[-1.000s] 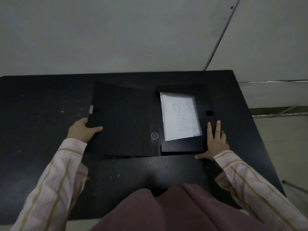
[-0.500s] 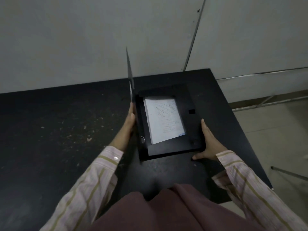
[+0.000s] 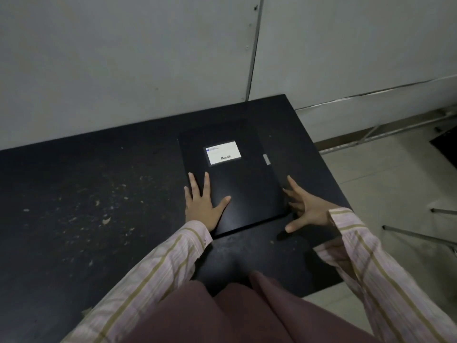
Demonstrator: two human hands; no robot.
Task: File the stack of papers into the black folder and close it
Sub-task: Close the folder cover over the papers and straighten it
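The black folder (image 3: 247,186) lies flat on the black table (image 3: 99,194), its cover down, with a white label (image 3: 223,152) on top and a small grey tab (image 3: 266,159) at its right edge. The papers are hidden inside. My left hand (image 3: 201,201) rests flat on the cover near the folder's left edge, fingers spread. My right hand (image 3: 305,209) is spread against the folder's right near corner, fingertips touching its side.
A grey wall (image 3: 123,58) stands right behind the table. The table's right edge (image 3: 321,157) runs close to the folder, with tiled floor (image 3: 383,174) and metal bars (image 3: 418,233) beyond. The tabletop to the left is speckled with pale scuffs.
My left hand swung the cover from lying open on the left, through upright, down over the papers. The folder is now shut and the papers are out of sight.
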